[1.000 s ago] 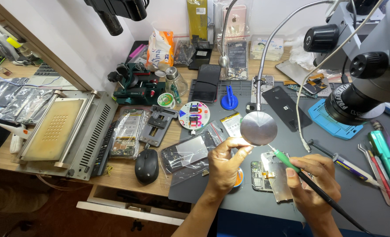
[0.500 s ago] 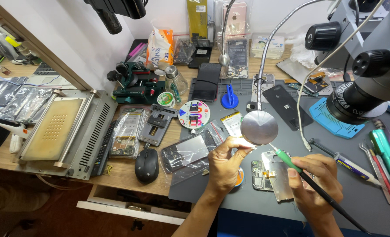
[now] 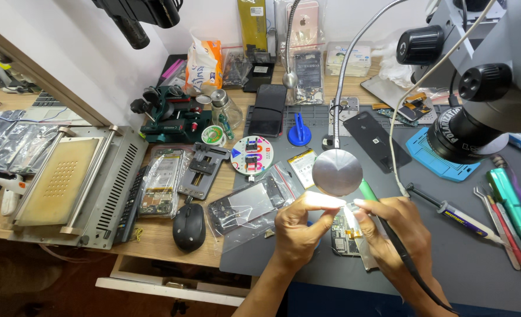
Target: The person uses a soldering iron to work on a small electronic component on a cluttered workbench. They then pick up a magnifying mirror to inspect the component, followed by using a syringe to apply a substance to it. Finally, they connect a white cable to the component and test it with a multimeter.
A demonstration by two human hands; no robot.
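Observation:
My left hand (image 3: 298, 226) pinches something small and brightly lit just under the round lamp head (image 3: 336, 171); I cannot tell what it is. My right hand (image 3: 395, 232) grips a green-handled soldering iron (image 3: 368, 191) whose black cord (image 3: 416, 276) runs back past my wrist. Its tip sits over an opened phone circuit board (image 3: 345, 238) lying on the dark grey work mat (image 3: 477, 258) between both hands.
A microscope (image 3: 477, 105) stands at the right. Tweezers and tools (image 3: 507, 205) lie along the right edge. A black mouse (image 3: 189, 226), bagged phone parts (image 3: 245, 202), a grey heating plate machine (image 3: 66, 185) and a green vise (image 3: 169, 114) fill the left.
Both hands have stayed over the board under the lamp; the view has barely shifted.

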